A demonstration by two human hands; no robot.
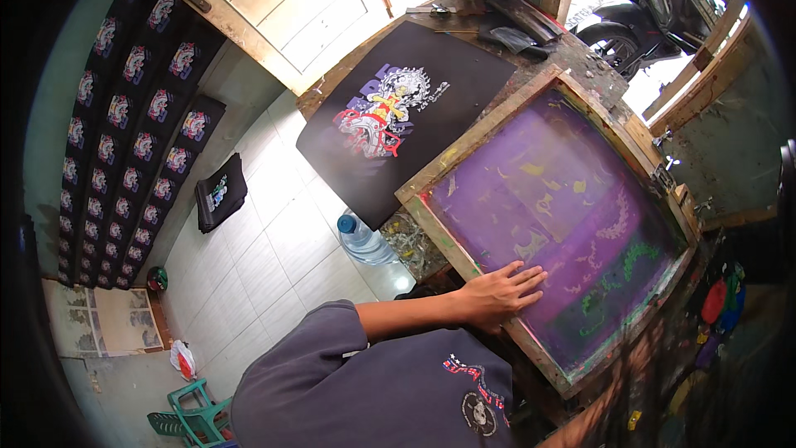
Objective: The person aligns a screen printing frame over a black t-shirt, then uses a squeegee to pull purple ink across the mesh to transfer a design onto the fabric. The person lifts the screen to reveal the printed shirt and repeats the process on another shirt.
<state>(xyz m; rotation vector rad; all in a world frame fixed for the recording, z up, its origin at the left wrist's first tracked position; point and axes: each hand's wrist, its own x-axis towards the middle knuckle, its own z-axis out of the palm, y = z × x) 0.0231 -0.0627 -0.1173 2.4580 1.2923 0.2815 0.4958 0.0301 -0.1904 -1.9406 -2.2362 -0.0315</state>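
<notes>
The left hand (504, 292) is lying across the near-left edge of a wooden frame (479, 141), fingers parted on its purple screen (547, 220). The frame is sitting over the table (593, 62), beside a printed black cloth (406, 116). The right hand is blurring into shadow; its grip cannot be told.

The right hand seems lost in shadow past its blurred forearm (580, 427); the lower edge crops the green chair (201, 421).
</notes>
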